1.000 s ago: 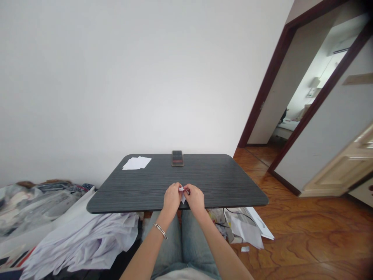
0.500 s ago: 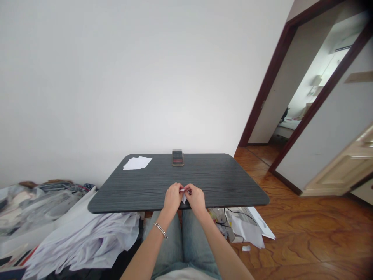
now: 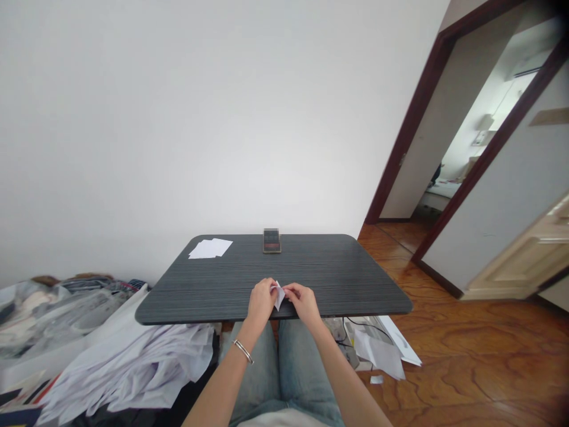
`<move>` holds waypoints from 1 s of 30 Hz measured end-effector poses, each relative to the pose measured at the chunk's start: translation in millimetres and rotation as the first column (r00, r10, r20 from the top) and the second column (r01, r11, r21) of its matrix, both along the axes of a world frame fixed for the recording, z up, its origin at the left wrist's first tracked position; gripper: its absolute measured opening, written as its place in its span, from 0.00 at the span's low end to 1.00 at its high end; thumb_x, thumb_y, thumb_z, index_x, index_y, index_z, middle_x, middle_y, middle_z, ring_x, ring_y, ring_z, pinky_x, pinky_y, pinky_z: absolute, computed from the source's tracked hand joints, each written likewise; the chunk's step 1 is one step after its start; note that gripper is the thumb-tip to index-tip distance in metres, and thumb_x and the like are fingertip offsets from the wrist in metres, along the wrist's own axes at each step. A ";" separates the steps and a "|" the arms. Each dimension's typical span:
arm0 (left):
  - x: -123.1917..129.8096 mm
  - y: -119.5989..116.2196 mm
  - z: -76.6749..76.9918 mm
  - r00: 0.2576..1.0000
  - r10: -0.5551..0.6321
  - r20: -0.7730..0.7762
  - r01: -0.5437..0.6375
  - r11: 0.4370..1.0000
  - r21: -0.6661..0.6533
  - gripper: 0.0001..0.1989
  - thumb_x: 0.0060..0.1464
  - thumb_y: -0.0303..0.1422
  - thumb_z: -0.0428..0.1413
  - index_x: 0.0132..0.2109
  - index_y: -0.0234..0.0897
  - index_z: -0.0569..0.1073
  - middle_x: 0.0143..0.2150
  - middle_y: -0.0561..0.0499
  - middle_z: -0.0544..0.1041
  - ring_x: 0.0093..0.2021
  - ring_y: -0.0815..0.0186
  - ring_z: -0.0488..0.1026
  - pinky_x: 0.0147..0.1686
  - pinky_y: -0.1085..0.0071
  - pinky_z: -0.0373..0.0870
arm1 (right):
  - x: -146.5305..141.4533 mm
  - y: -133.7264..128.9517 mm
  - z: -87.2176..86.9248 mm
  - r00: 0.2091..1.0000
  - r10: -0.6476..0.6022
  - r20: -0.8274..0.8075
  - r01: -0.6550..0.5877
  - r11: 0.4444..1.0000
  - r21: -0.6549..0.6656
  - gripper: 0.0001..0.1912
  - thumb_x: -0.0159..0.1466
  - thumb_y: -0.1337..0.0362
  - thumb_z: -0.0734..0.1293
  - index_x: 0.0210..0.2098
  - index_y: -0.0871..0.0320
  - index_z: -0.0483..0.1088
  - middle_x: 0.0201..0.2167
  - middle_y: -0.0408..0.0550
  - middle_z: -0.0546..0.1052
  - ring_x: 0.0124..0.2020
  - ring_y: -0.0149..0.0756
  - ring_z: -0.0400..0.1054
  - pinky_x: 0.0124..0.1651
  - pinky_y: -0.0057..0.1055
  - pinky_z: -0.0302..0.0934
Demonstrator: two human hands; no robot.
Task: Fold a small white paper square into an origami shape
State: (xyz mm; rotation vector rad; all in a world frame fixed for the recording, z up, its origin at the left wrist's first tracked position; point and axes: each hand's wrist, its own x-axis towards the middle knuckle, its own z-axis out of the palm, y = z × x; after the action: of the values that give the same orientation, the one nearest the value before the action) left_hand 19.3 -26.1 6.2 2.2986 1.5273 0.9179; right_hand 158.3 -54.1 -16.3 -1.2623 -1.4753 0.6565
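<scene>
A small folded piece of white paper is held just above the front edge of the dark table. My left hand pinches it from the left side, fingers closed. From the right, my right hand has thumb and fingertips closed at the paper's right corner. The paper looks pointed at top and bottom; its fold layers are too small to make out. White paper sheets lie overlapped at the table's back left.
A phone-like dark device on a stand is at the table's back middle, against the wall. Piled white cloth and bagged things lie on the left. Under the table's right are cables and loose papers. A doorway opens at right.
My right hand has moved slightly right, its fingers now at the paper's side corner. The paper has turned and shows more of its face, with a point sticking up.
</scene>
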 end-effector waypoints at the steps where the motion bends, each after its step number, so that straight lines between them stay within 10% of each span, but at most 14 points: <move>1: -0.3 -0.2 0.2 1.000 -0.003 -0.003 0.003 1.000 -0.001 0.06 0.50 0.24 0.51 0.34 0.36 0.72 0.34 0.49 0.74 0.35 0.63 0.71 0.36 0.70 0.63 | 0.0 0.8 -0.3 1.000 0.005 -0.002 -0.005 1.000 0.000 0.10 0.58 0.62 0.62 0.32 0.58 0.74 0.26 0.46 0.78 0.28 0.36 0.71 0.32 0.28 0.64; 12: -10.9 -3.5 12.5 0.992 -0.109 -0.063 0.107 0.994 -0.032 0.06 0.52 0.28 0.51 0.31 0.36 0.73 0.32 0.49 0.74 0.34 0.65 0.71 0.36 0.72 0.62 | 1.1 -1.6 3.9 0.999 0.035 -0.035 -0.035 0.999 -0.010 0.09 0.56 0.61 0.64 0.32 0.58 0.74 0.27 0.47 0.78 0.29 0.36 0.71 0.34 0.30 0.65; 22: -7.8 -4.1 12.5 0.999 0.042 -0.028 -0.044 0.997 -0.061 0.04 0.50 0.29 0.52 0.30 0.36 0.72 0.28 0.49 0.75 0.30 0.64 0.71 0.31 0.71 0.60 | -5.4 -11.6 11.6 0.951 -0.153 0.267 0.145 0.988 0.050 0.16 0.51 0.65 0.66 0.40 0.59 0.71 0.34 0.49 0.75 0.29 0.35 0.67 0.35 0.31 0.63; 30: -1.5 -10.0 13.8 0.992 0.070 0.104 -0.068 0.997 -0.030 0.05 0.53 0.29 0.49 0.34 0.36 0.70 0.30 0.51 0.75 0.30 0.68 0.71 0.31 0.74 0.62 | -13.6 -8.0 11.8 0.978 -0.034 -0.206 0.000 0.987 -0.163 0.15 0.55 0.58 0.62 0.38 0.60 0.69 0.18 0.43 0.74 0.18 0.34 0.69 0.21 0.27 0.64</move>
State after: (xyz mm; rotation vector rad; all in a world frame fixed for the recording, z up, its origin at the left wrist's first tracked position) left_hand 17.8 -36.2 20.0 2.1556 1.5736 1.0135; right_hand 144.6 -62.1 -4.5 -1.2860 -1.2573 0.8844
